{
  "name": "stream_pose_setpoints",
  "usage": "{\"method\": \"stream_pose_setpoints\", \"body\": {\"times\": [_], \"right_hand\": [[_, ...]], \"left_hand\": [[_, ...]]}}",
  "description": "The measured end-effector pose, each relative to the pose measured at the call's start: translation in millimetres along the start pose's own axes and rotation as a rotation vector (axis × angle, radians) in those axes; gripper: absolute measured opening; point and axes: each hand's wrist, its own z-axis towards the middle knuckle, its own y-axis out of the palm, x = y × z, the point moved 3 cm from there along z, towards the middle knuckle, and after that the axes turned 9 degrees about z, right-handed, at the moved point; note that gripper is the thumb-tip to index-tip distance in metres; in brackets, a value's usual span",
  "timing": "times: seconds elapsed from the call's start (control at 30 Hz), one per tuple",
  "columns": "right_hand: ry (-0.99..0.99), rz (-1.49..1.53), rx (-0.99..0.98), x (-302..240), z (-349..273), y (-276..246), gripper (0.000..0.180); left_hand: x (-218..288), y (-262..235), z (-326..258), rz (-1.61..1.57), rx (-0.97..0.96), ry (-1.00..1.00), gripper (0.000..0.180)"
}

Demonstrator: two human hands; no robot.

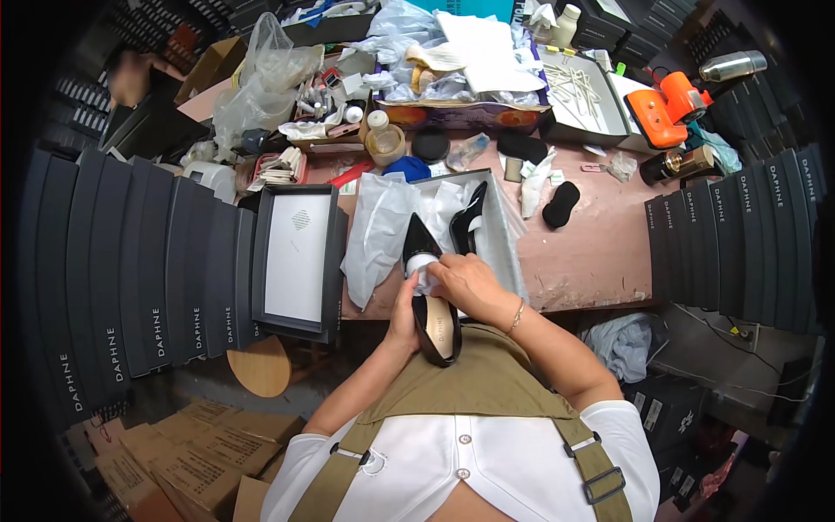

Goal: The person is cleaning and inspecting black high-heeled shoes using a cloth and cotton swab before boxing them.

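A black pointed pump [421, 237] with a beige insole is held before my apron, its toe pointing away from me. My left hand [404, 315] is closed around the shoe's left side. Fingers of my right hand [470, 285] are pressed together on a wad of white tissue paper [423, 264] at the shoe's opening; the fingertips are partly hidden. Just beyond, an open shoe box [501, 239] lined with white tissue sheets [376, 228] holds a second black pump [468, 224] lying on its side.
Dark shoe boxes line the left [143, 261] and right [739, 244] sides. A lidless-looking dark box with a white inside [297, 252] lies left of the work. Behind stand a glue jar [384, 139], a black sponge [561, 204], a purple carton [461, 117] and an orange tool [657, 119].
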Motion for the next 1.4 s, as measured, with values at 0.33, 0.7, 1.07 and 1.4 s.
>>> {"method": "stream_pose_setpoints", "body": {"times": [0.33, 0.7, 1.07, 1.4], "right_hand": [[-0.145, 0.036, 0.006, 8, -8, -5, 0.006], [0.195, 0.314, 0.248, 34, 0, 0, 0.081], [0.398, 0.214, 0.370, 77, -35, 17, 0.088], [0.388, 0.566, 0.003, 20, -33, -23, 0.030]], "left_hand": [[-4, 3, 7, 0.048, -0.060, 0.080, 0.053], [-5, 19, 0, 0.136, -0.153, 0.014, 0.051], [97, -38, 25, 0.857, 0.477, 0.840, 0.051], [7, 26, 62, 0.145, -0.105, 0.091, 0.064]]}}
